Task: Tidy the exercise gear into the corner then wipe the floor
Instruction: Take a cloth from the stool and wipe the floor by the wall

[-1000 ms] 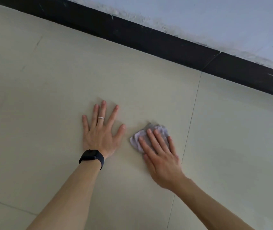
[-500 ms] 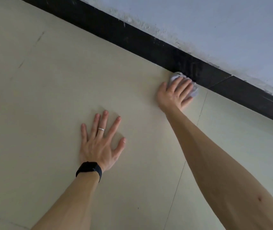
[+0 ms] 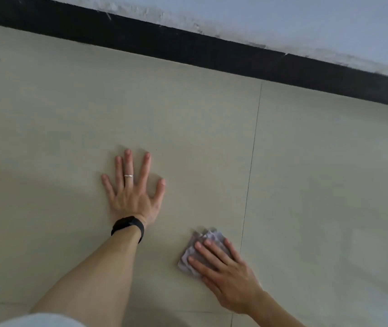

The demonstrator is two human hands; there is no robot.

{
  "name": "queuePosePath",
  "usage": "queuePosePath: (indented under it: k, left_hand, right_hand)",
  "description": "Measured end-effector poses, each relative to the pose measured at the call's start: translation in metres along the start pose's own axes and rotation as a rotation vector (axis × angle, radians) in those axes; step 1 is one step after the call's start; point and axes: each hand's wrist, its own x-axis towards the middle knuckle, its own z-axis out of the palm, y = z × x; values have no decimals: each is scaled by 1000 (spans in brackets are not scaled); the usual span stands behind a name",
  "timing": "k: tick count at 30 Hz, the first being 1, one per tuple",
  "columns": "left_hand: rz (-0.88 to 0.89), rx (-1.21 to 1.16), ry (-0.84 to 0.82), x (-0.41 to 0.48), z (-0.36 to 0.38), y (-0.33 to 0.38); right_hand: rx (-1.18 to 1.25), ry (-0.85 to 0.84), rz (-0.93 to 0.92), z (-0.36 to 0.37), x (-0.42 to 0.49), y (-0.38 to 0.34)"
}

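The cloth (image 3: 213, 238) is drawn back from the black skirting (image 3: 188, 46), where it was pressed half a second ago, to a spot low in view, near the body. One out-and-back stroke is judged done. Wiping is under way, and no exercise gear is seen. The cloth is pressed flat on the floor (image 3: 70, 114) under the right hand (image 3: 226, 277), whose fingers are straight and slightly spread. The left hand (image 3: 134, 197) is kept planted on the tile as before, fingers splayed wide, nothing held. The cloth is placed right of the left wrist and apart from it, just left of the grout line (image 3: 250, 173), well apart from the skirting.
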Motion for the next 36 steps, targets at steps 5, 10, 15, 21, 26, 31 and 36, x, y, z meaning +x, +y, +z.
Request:
queuePosePath:
  k: [5, 10, 15, 21, 26, 31, 36]
  left_hand:
    - [-13, 20, -19, -2, -2, 2]
    - [10, 32, 18, -1, 1, 2]
    - [24, 42, 6, 0, 0, 10]
    - [33, 63, -191, -64, 1, 35]
    - [179, 201, -293, -126, 0, 36]
    - [201, 248, -380, -139, -5, 48]
    - [91, 232, -415, -146, 4, 71]
  right_hand:
    - [-3, 15, -33, -8, 8, 53]
    - [327, 207, 756, -41, 25, 150]
    - [301, 119, 683, -37, 5, 157]
    - [260, 194, 475, 3, -17, 74]
    - [234, 213, 193, 60, -54, -60]
    - [77, 199, -152, 71, -60, -21]
    - [103, 219, 184, 39, -64, 68]
